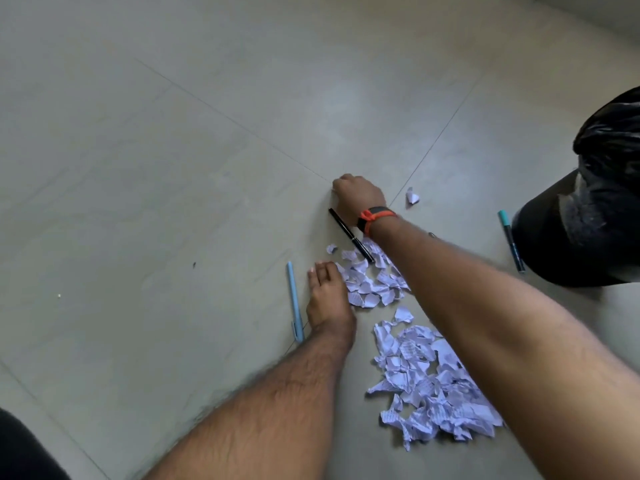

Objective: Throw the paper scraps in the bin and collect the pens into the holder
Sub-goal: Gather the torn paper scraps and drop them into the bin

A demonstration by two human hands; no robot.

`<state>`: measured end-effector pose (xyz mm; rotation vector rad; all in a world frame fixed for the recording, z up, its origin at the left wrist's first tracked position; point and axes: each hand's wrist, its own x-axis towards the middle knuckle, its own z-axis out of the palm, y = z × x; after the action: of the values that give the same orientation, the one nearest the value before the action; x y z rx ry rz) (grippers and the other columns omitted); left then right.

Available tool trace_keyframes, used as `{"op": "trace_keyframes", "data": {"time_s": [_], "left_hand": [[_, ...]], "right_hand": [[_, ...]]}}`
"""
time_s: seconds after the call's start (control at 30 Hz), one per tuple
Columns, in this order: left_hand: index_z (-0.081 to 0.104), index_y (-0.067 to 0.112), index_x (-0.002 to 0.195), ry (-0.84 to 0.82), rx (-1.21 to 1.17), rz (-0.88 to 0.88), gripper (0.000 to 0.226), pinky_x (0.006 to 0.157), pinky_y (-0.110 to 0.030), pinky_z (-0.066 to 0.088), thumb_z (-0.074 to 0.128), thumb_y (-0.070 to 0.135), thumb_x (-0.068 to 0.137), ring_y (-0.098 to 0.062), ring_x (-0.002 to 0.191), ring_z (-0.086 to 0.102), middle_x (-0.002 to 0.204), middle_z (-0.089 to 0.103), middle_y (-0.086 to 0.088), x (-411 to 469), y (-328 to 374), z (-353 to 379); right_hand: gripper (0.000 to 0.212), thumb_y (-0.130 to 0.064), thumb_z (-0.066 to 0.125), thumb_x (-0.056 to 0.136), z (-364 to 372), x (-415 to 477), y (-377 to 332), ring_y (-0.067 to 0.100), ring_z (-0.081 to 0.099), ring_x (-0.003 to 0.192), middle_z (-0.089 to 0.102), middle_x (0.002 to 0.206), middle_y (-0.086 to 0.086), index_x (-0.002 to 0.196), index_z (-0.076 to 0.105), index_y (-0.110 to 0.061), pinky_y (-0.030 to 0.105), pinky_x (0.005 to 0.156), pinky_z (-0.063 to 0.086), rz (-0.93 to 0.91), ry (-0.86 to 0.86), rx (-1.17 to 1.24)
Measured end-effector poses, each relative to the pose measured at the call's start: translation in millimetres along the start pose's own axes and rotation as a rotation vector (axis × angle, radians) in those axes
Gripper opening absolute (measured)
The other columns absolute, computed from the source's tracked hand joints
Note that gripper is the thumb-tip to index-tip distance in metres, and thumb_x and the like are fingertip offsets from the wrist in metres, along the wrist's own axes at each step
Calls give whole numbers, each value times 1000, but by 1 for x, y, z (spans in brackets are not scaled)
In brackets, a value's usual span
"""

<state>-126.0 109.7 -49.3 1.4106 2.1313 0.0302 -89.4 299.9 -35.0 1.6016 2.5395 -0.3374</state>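
Black pen flat on the floor, long axis running from upper left to lower right, its lower end on the paper scraps. Right hand just beside its upper end, fingers curled under against the floor; gripping anything or not, cannot tell. Left hand out of view. Light blue pen lengthwise beside a bare foot. Teal marker near the black bin, partly cut off at right.

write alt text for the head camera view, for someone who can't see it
A right hand with an orange wristband reaches to a grey tiled floor beside a black pen and torn paper scraps. A bare foot, light blue pen, teal marker and black-lined bin surround it.
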Motion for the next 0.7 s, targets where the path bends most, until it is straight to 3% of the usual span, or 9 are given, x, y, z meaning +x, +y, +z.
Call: {"op": "trace_keyframes", "data": {"time_s": [0.07,0.13,0.2,0.3,0.43,0.57,0.7], "left_hand": [[9,7,151,-23,-5,-1,105,114,-28,29,80,9,73,-24,151,0,163,5,-8,-1,1,-1],[8,8,151,-50,-17,5,108,115,-28,28,82,11,72,-24,151,-3,163,1,-7,-4,3,-4],[7,10,152,-57,-28,0,108,114,-28,29,82,12,73,-23,151,-4,163,-1,-6,-5,3,-7],[5,11,152,-63,9,-17,110,114,-27,28,82,12,73,-23,151,-4,163,-3,-5,-4,4,-6],[1,10,152,-50,45,-26,111,114,-25,26,80,6,74,-23,151,-3,163,-4,-6,-1,6,-1],[-2,8,152,-49,47,-23,113,114,-27,28,79,2,75,-24,151,-2,163,-4,-7,0,6,-2],[1,7,152,-63,57,-13,111,114,-26,27,81,6,74,-24,151,-3,163,-4,-8,-3,5,-4]], "right_hand": [[19,-2,48,81,2,-24,14,39,61,95,65,99,20,90,64,0,37,64,40,4,67,-67],[20,-6,49,79,2,-36,36,38,59,96,68,97,18,88,66,0,37,63,41,62,173,-41],[31,-16,49,83,3,-38,59,35,52,113,66,116,13,107,67,-8,42,80,48,189,235,85],[49,-40,52,89,13,-40,79,34,39,132,49,141,11,134,54,-21,48,106,38,351,127,340],[55,-56,61,81,30,-46,67,29,39,131,48,139,8,128,59,-27,45,109,35,288,119,353],[42,-39,68,82,40,-63,53,27,39,132,50,139,8,122,65,-26,39,111,33,268,165,410],[28,-18,59,87,49,-104,52,26,41,130,54,135,7,113,69,-18,31,107,34,252,175,491]]}}
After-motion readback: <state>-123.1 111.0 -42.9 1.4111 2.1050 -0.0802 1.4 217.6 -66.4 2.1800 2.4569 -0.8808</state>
